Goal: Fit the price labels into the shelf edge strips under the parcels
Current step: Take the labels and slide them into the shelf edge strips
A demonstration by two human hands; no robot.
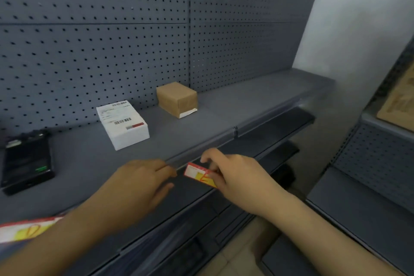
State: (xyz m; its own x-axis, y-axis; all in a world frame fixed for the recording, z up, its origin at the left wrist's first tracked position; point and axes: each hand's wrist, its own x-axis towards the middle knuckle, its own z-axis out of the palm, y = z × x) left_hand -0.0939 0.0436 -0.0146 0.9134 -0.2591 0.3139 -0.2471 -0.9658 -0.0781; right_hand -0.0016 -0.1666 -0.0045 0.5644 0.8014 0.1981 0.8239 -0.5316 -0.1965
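1. Trouble could come right at the shelf edge strip [224,139]: the price label [199,173] meets it at a tilt, so one corner may catch on the lip and the card buckle.
2. Right hand [237,177] pinches the label by its right end; a pinch that far out may let the free end flap wide of the strip.
3. Left hand [139,182] rests on the strip just left of the label, fingers curled, gripping nothing I can make out.
4. Label looks thin and flexible: red border, white and yellow panels, held touching the strip's front, below the white parcel [123,124].
5. More labels [29,229] wait far left of the strip.
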